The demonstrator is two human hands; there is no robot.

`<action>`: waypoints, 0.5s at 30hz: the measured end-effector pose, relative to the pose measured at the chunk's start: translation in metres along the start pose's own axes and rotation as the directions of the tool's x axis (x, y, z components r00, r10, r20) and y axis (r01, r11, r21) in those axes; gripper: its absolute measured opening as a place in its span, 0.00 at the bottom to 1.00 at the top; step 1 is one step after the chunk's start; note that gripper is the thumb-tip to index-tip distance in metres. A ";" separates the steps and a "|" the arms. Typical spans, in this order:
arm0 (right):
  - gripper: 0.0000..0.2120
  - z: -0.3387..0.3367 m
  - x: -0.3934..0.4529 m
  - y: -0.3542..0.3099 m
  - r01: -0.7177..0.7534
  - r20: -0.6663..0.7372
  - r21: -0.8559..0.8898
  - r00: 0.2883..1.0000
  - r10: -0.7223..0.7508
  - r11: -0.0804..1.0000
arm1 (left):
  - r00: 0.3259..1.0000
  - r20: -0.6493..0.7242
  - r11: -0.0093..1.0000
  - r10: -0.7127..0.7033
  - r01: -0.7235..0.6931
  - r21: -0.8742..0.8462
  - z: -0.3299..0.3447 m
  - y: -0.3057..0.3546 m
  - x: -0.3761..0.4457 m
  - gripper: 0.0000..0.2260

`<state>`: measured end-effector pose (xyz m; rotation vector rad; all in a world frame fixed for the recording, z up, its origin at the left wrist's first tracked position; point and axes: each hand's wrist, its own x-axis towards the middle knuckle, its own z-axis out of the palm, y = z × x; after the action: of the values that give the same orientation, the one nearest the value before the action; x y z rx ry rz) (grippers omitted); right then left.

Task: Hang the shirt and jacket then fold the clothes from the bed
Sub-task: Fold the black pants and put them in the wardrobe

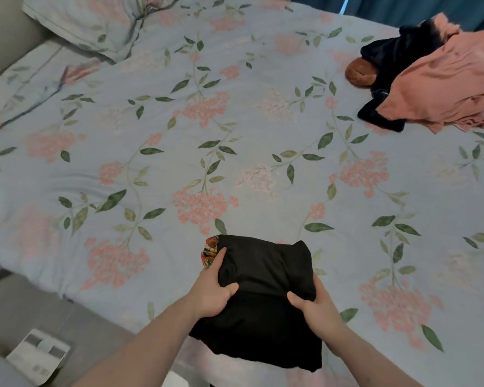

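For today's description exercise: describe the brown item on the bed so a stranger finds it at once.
On the floral bed cover, look to the far right corner's clothes heap. The rounded brown fuzzy item pokes out left from under the dark navy garment; the salmon-pink garment lies flatter.

home bedroom; floral-covered bed (235,121), pillow (90,20)

I see a matt black cloth garment (263,289), soft and smooth; the bed (235,135) wears matt printed cotton-like cloth; the pink garment (444,85) looks thin, the dark garment (397,54) plush.
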<state>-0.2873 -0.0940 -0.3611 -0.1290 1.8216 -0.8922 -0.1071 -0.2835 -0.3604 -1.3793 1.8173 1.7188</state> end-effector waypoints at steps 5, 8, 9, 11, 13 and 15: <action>0.31 -0.048 -0.126 -0.018 0.042 0.055 -0.063 0.998 -0.039 0.997 | 0.992 -0.118 0.990 0.034 -0.050 -0.130 0.046 0.031 -0.146 0.39; 0.33 -0.078 -0.198 -0.033 0.085 0.071 -0.106 0.994 -0.078 0.991 | 0.983 -0.173 0.975 0.058 -0.093 -0.202 0.066 0.056 -0.227 0.38; 0.33 -0.086 -0.219 -0.039 0.095 0.079 -0.117 0.993 -0.086 0.989 | 0.980 -0.188 0.970 0.065 -0.106 -0.221 0.072 0.061 -0.252 0.38; 0.31 -0.101 -0.257 -0.050 0.122 0.102 -0.132 0.989 -0.109 0.984 | 0.964 -0.249 0.960 0.087 -0.148 -0.237 0.083 0.069 -0.295 0.37; 0.30 -0.111 -0.289 -0.061 0.165 0.136 -0.149 0.980 -0.145 0.975 | 0.946 -0.309 0.952 0.100 -0.182 -0.247 0.094 0.078 -0.335 0.37; 0.30 -0.118 -0.315 -0.073 0.210 0.169 -0.167 0.969 -0.181 0.963 | 0.925 -0.365 0.941 0.104 -0.210 -0.266 0.100 0.085 -0.369 0.37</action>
<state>-0.2709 0.0637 -0.0551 -0.4897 1.7657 -0.8248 -0.0266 -0.0491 -0.0573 -1.8008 1.9518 2.0080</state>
